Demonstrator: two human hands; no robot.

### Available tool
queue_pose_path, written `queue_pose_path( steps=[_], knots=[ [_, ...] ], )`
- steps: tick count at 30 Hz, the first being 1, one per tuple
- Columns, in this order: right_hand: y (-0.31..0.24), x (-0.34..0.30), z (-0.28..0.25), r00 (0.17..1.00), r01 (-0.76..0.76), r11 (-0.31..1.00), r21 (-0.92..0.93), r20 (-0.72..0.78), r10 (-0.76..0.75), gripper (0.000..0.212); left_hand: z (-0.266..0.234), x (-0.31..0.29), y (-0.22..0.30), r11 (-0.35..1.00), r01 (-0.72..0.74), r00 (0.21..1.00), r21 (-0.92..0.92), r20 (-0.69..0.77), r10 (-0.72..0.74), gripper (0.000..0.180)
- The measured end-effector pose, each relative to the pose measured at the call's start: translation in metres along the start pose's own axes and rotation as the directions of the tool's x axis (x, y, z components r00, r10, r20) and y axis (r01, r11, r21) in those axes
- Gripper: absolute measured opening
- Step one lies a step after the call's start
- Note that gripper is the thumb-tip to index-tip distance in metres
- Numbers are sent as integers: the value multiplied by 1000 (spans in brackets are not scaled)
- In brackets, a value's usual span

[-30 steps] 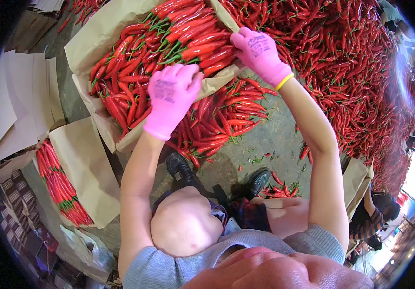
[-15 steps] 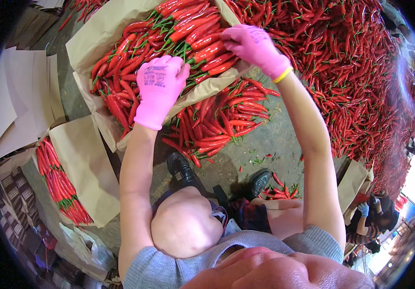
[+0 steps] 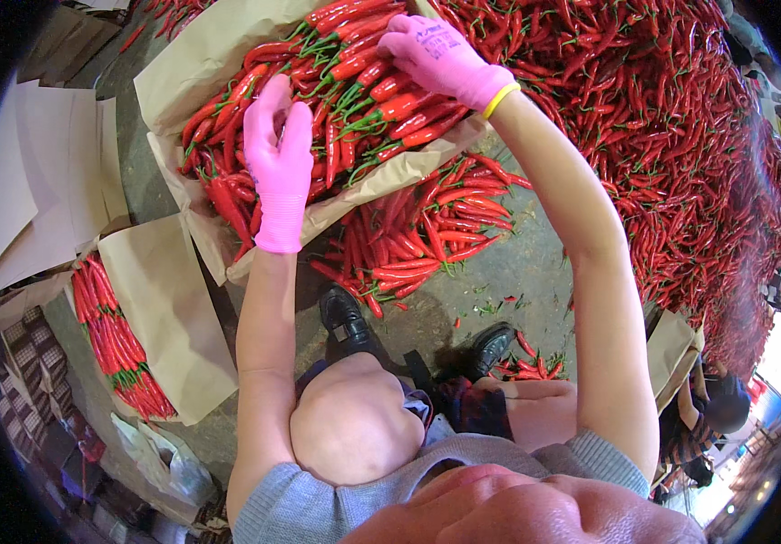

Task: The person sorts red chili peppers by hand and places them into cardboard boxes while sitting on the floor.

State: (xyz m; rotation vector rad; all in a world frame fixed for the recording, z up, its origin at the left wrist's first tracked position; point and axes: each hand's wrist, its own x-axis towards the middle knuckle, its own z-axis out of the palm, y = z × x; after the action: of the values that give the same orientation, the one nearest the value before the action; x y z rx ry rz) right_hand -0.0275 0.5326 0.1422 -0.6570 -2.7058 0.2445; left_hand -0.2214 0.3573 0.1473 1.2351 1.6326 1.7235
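Observation:
Both my hands wear pink gloves and are over a paper-lined box point(image 3: 417, 163) filled with red chilli peppers with green stems point(image 3: 399, 107). My left hand point(image 3: 279, 168) is above the chillies on the box's left side. Its thumb and fingers are apart, and nothing shows between them. At the box's far right, my right hand point(image 3: 440, 59) lies on the chillies with its fingers loosely bent over them. The undersides of its fingertips are hidden. In the middle and right of the box the chillies lie in rows, stems toward the left.
A big heap of red chillies point(image 3: 662, 163) covers the right side. Loose chillies point(image 3: 417, 227) lie on the floor before the box. A second paper-lined box point(image 3: 173, 308) stands at left, by cardboard sheets point(image 3: 55, 172). Another person point(image 3: 708, 412) is at lower right.
My left hand has moved slightly left and its fingers have spread. My right hand has shifted left and farther away, onto the chillies. The box sits slightly farther right in view.

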Motion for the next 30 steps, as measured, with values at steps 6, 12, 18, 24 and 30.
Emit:
queue_pose_path(
  steps=[6,12,18,24,30],
  knots=[
    [29,-26,-35,887,-185,745,641,-217,408,22,28,3,-23,988,143,989,-61,43,-141,53],
    [23,-39,-54,719,356,-318,879,-41,694,31,57,6,-75,843,-397,917,363,182,354,44],
    [28,-45,-60,908,305,-689,658,18,419,30,42,0,-35,998,-39,999,-59,26,40,54],
    [22,5,-31,761,-295,309,904,27,648,26,48,3,-46,988,7,999,-152,-30,-12,51],
    [22,24,-15,902,-432,869,242,115,416,28,55,6,-30,994,47,999,-98,31,-44,53]
  ],
)
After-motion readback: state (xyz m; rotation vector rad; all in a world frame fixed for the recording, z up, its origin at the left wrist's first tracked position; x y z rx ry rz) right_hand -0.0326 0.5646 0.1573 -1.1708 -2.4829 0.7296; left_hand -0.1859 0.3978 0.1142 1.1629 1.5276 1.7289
